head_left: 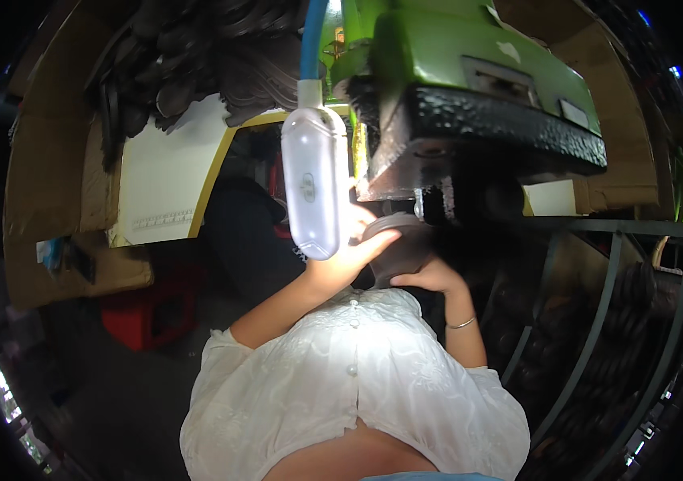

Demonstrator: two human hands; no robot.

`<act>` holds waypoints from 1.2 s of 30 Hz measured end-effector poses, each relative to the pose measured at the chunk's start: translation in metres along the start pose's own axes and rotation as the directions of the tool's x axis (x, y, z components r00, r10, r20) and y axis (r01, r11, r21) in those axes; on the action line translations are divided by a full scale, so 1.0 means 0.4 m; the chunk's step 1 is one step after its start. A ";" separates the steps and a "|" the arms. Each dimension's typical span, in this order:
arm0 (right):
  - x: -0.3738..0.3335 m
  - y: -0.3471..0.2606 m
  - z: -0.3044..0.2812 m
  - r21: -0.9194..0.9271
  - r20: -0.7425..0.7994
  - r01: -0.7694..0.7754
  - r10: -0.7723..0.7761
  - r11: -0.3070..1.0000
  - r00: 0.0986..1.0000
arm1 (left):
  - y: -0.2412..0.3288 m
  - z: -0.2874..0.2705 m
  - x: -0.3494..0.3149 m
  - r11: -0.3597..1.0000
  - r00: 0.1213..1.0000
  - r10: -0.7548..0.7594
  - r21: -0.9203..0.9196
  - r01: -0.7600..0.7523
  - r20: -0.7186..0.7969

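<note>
Both my hands grip a dark, flat, curved piece that looks like a shoe sole (404, 244), just below the head of a green machine (486, 64). From the left, my left hand (347, 252) holds its near-left edge with the thumb on top; the lamp covers part of this hand. My right hand (431, 276), with a bracelet at the wrist, pinches the near-right edge, its other fingers hidden behind the piece. The far end of the sole lies in shadow near the machine's lower parts, so I cannot tell whether they touch.
A bright white lamp (314, 184) on a blue tube hangs before my left hand. Many dark soles (189, 60) are heaped at the far left behind a white board (169, 180). Cardboard (53, 152), a red stool (149, 317) and a metal rack (610, 305) stand around.
</note>
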State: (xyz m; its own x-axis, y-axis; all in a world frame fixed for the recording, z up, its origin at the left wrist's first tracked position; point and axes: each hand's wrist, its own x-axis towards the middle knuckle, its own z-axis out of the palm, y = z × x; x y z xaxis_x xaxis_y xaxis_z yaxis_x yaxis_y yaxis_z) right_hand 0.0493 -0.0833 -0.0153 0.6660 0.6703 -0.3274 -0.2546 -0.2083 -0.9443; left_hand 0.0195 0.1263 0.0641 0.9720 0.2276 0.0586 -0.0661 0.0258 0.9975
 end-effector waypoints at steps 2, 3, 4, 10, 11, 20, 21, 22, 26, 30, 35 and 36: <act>0.001 -0.011 0.057 0.091 -0.079 0.097 -0.090 0.991 0.993 | 0.006 0.020 0.042 0.987 0.990 -0.143 0.074 0.141 0.018; 0.001 -0.010 0.068 0.097 -0.068 0.107 -0.100 0.990 0.993 | 0.011 0.024 0.057 0.982 0.986 -0.167 0.094 0.165 0.013; -0.001 -0.009 0.072 0.103 -0.055 0.116 -0.110 0.988 0.992 | 0.020 0.024 0.067 0.992 0.995 -0.098 0.075 0.099 -0.014; -0.090 -0.093 -0.066 -0.126 0.178 -0.180 0.201 0.975 0.963 | 0.004 -0.036 0.059 0.982 0.990 0.125 0.132 -0.134 0.070; -0.099 -0.120 -0.094 -0.132 0.232 -0.198 0.225 0.971 0.946 | -0.011 -0.050 0.053 0.978 0.987 0.132 0.150 -0.144 0.087; -0.159 -0.158 -0.201 -0.009 -0.425 0.173 -0.161 0.985 0.891 | -0.238 -0.148 0.011 0.819 0.859 -0.483 -0.260 0.511 0.168; -0.142 -0.176 -0.208 -0.030 -0.527 0.258 -0.235 0.966 0.817 | -0.247 -0.145 0.027 0.754 0.850 -0.497 -0.398 0.523 0.175; -0.126 -0.194 -0.213 0.067 -0.666 0.355 -0.223 0.932 0.712 | -0.254 -0.150 0.036 0.810 0.879 -0.472 -0.362 0.462 0.065; -0.068 -0.193 -0.337 0.016 -0.895 0.520 -0.220 0.854 0.389 | -0.243 -0.163 0.175 0.966 0.958 -0.194 -0.213 0.149 -0.211; 0.029 -0.157 -0.416 0.071 -0.918 0.468 -0.127 0.881 0.377 | -0.116 -0.146 0.366 0.970 0.911 -0.147 -0.234 0.058 -0.386; 0.119 -0.140 -0.272 0.001 -0.829 0.379 -0.211 0.925 0.517 | -0.163 -0.190 0.493 0.988 0.815 -0.080 -0.155 -0.012 -0.574; 0.114 -0.127 -0.250 0.004 -0.838 0.384 -0.206 0.924 0.505 | -0.134 -0.194 0.469 0.984 0.854 -0.079 -0.177 -0.015 -0.514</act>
State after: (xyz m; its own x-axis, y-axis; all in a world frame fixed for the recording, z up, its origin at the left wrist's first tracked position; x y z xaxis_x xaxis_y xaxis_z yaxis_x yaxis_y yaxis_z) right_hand 0.1627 -0.1135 0.0145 0.9764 -0.2161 0.0027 0.0177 0.0674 -0.9976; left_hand 0.1879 0.2432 0.0185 0.7191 0.6931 -0.0498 -0.1195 0.1939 0.9737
